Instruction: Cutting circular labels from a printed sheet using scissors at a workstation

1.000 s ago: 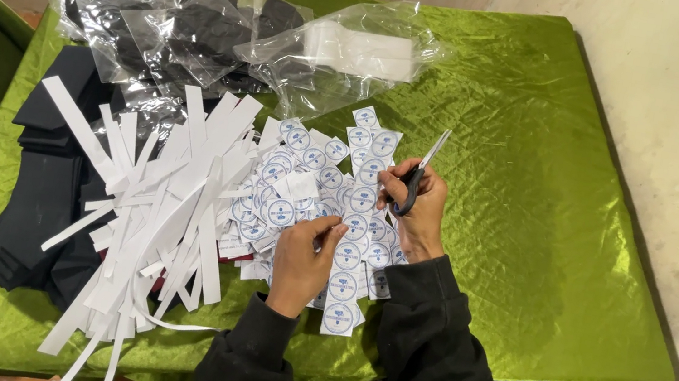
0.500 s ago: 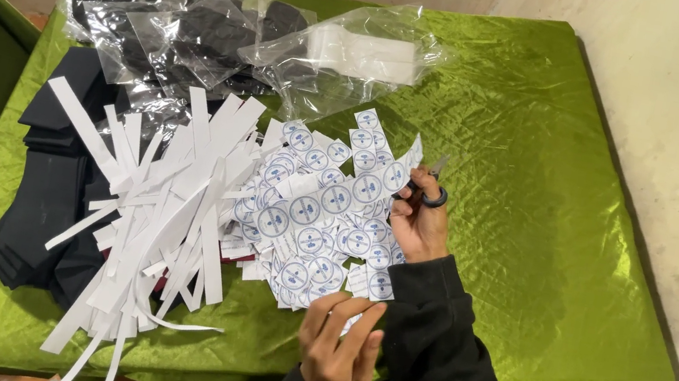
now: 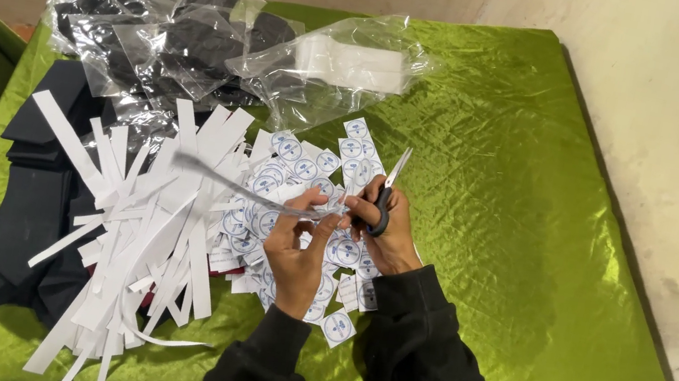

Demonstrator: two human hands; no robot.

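- The surface (image 3: 539, 206), draped in shiny green cloth, ran under everything; right of the round-label pile it lay bare out to its right edge beside the wall, the widest room for moving.
- Dark fabric pieces (image 3: 34, 204) were stacked well left of the label pile, close to the surface's left edge.
- Clear plastic bags (image 3: 190, 37) holding dark items, and one holding white pieces, lay behind the label pile, toward the far edge.
- A heap of white offcut strips (image 3: 158, 234) sat just left of the label pile, some hanging over the near edge; judged from its bulk, much cutting was already done.
- The pile of cut round-printed labels (image 3: 305, 176) spread at the middle, under both hands; how much uncut stock remained could not be told.
- The right hand (image 3: 387, 235) gripped scissors (image 3: 388, 191), blades pointing away and slightly parted, above the label pile.
- The left hand (image 3: 298, 243) pinched a thin strip (image 3: 239, 187) trailing left from the scissors, over the offcut heap.
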